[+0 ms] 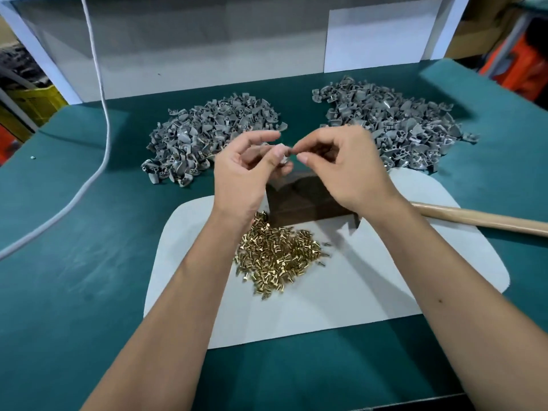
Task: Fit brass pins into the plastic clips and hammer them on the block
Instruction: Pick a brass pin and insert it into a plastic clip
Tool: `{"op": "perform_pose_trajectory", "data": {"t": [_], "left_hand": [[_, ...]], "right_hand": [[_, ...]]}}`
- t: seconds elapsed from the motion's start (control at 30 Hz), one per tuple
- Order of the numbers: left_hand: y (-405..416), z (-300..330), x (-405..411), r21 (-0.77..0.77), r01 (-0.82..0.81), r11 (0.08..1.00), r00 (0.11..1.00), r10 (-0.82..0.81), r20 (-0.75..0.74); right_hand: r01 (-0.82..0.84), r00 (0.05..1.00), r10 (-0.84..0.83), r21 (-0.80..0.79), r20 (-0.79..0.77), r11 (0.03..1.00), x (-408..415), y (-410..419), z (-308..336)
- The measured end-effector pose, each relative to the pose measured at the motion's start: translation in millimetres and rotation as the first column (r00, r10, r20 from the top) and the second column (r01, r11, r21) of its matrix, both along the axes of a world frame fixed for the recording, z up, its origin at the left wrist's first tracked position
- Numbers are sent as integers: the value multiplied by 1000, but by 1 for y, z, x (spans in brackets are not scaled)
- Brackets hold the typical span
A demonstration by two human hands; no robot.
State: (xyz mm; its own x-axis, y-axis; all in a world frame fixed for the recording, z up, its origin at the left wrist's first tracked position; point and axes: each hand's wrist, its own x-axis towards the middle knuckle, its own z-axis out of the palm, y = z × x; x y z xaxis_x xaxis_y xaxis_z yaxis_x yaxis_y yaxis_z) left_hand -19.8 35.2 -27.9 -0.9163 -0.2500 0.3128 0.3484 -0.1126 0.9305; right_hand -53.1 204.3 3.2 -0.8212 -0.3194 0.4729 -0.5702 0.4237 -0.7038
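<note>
Starting nearest the body, both forearms reach forward over a pale mat (370,292) laid on the green desk (74,262), and the loose heap of brass pins (278,256) sits on that mat right under the wrists, within easy reach, I'd say, for quick picking. Just beyond it stands the dark block (305,200), central, ready as the anvil, with a wooden handle (480,219) lying off to the right, its head hidden behind the right wrist. Above the block the hands meet: the left hand (246,170) pinches a small grey clip (284,159) between thumb and fingers, and the right hand (344,170) has thumb and forefinger nipped together at that clip, likely on a pin, though it's too small to make out. Farther back, two mounds of grey plastic clips, the left pile (207,140) and the right pile (394,126), flank the work.
</note>
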Motion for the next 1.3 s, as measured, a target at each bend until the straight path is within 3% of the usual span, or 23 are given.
{"op": "perform_pose_trajectory", "data": {"t": [0.3, 0.93, 1.3], "left_hand": [[6, -5, 1, -118, 105, 987, 994, -104, 13], [-2, -5, 0, 42, 199, 979, 978, -201, 60], [0, -1, 3, -42, 177, 983, 982, -174, 67]], "right_hand": [[61, 995, -65, -57, -70, 997, 10, 2, -6], [53, 991, -63, -88, -119, 995, 13, 1, -9], [-2, 998, 8, -113, 55, 994, 9, 8, -6]]}}
